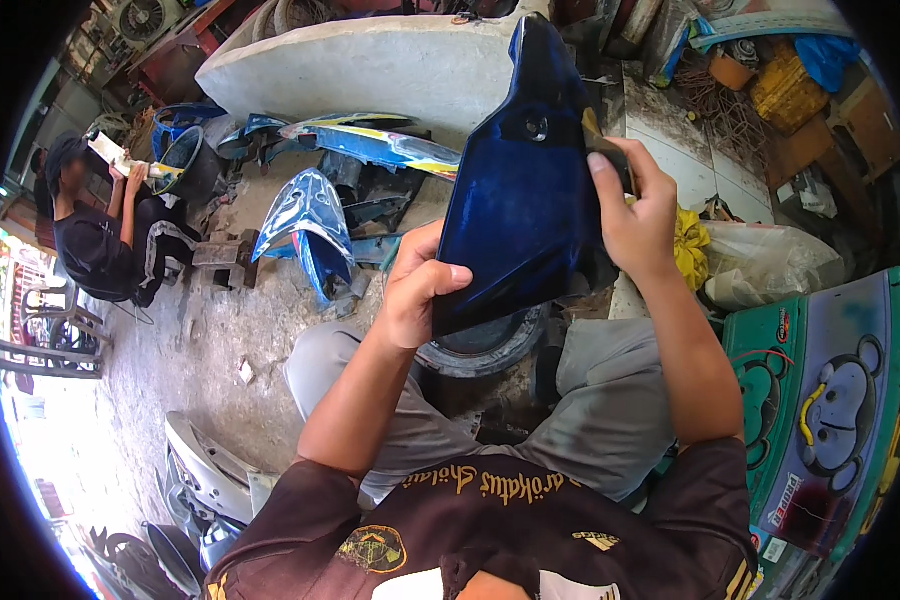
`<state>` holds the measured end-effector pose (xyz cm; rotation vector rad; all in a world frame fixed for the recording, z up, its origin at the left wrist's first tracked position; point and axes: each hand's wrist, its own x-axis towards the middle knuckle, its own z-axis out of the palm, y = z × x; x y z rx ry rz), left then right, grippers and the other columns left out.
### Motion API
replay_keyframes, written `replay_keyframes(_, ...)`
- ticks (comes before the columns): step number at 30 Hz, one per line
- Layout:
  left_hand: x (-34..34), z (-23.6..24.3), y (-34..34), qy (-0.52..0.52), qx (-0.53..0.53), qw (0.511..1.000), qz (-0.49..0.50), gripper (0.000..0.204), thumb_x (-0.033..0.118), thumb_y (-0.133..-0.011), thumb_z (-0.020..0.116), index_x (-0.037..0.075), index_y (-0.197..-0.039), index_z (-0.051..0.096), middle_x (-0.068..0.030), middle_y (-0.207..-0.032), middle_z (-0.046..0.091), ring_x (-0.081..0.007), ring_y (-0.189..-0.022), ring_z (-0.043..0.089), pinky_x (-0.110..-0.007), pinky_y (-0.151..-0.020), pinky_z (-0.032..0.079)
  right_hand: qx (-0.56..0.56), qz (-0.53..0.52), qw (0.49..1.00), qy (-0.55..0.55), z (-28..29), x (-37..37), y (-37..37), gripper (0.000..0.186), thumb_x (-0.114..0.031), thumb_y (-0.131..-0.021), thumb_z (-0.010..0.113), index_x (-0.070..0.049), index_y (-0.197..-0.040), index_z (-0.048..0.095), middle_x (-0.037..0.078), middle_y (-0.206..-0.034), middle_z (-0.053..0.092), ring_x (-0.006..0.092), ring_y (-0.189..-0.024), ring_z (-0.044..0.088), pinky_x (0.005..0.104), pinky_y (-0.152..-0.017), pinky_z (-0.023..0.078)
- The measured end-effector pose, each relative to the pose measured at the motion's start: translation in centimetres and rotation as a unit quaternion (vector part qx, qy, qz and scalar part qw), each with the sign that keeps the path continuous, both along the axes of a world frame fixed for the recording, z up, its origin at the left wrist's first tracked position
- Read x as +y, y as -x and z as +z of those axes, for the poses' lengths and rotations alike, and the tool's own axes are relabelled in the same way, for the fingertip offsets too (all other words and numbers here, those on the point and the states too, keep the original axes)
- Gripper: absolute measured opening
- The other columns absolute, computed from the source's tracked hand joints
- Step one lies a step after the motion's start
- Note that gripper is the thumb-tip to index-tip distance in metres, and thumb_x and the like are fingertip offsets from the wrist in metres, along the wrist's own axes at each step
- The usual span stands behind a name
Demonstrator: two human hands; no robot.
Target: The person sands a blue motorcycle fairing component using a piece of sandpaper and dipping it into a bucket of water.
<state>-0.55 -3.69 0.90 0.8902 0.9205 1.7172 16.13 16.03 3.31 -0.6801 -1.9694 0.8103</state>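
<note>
A glossy dark blue motorcycle body panel [525, 205], long with a narrow top end and a small round hole, is held up in front of me. My left hand [417, 290] grips its lower left edge, thumb on the face and fingers behind. At the right edge my right hand [638, 205] is closed, its thumb pressed at the rim by a small dark and tan piece [600, 140]. Whether that piece is separate from the panel I cannot tell. Below the panel, partly covered by it, is a dark round basin [490, 350] between my legs.
Blue and white body panels [305, 220] lie on the floor ahead-left, near a low concrete wall [370, 70]. Another person [100, 235] sits at the left holding a white part [125, 158]. A green and grey cabinet [820, 400] stands close on my right, beside a yellow bag [692, 240].
</note>
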Motion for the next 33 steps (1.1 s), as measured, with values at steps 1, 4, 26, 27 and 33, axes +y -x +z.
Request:
replay_keyframes(1,0.0,-0.1,0.0,-0.002,0.003,1.000,-0.001,0.060,0.022,-0.073,0.058,-0.009,-0.124,0.065,-0.0138,-0.115,0.071,-0.0196,-0.102,0.066,-0.031,-0.097,0.050,-0.042,-0.005,0.997,-0.070,0.0,-0.3,-0.2,0.018,-0.014,-0.099,0.066,0.001,-0.109,0.068,0.008,-0.095,0.075,0.0134,-0.088,0.066,0.0296,-0.081,0.050)
replay_keyframes(4,0.0,-0.2,-0.1,0.001,0.003,1.000,-0.006,0.061,0.022,-0.072,0.058,-0.009,-0.124,0.065,-0.0141,-0.115,0.072,-0.0198,-0.103,0.067,-0.031,-0.097,0.050,-0.017,-0.007,1.000,0.003,-0.3,1.7,0.1,0.020,-0.016,-0.099,0.067,0.001,-0.110,0.068,0.009,-0.092,0.074,0.0131,-0.085,0.065,0.0296,-0.079,0.050)
replay_keyframes(26,0.1,-0.2,0.2,-0.008,-0.019,1.000,0.016,0.065,0.020,-0.071,0.058,-0.010,-0.129,0.062,-0.0174,-0.120,0.071,-0.0229,-0.107,0.068,-0.033,-0.101,0.050,0.013,0.018,0.997,0.075,-0.5,1.7,0.4,0.022,-0.014,-0.098,0.067,0.001,-0.113,0.065,0.010,-0.092,0.073,0.0149,-0.084,0.065,0.0313,-0.080,0.050)
replay_keyframes(27,0.1,-0.4,0.1,-0.011,-0.018,1.000,0.016,0.065,0.020,-0.071,0.058,-0.011,-0.129,0.062,-0.0177,-0.120,0.071,-0.0232,-0.107,0.069,-0.034,-0.101,0.051,0.021,0.012,0.996,0.082,-0.7,2.0,0.3,0.021,-0.014,-0.098,0.066,0.001,-0.113,0.065,0.010,-0.092,0.073,0.0147,-0.084,0.065,0.0312,-0.080,0.050)
replay_keyframes(33,0.1,-0.3,0.2,-0.020,-0.047,0.998,0.022,0.064,0.018,-0.072,0.058,-0.010,-0.128,0.062,-0.0178,-0.120,0.071,-0.0234,-0.107,0.069,-0.034,-0.100,0.051,-0.057,0.037,0.997,-0.038,0.3,-1.2,0.2,0.019,-0.012,-0.098,0.064,0.000,-0.113,0.065,0.010,-0.092,0.072,0.0153,-0.086,0.064,0.0311,-0.082,0.049)
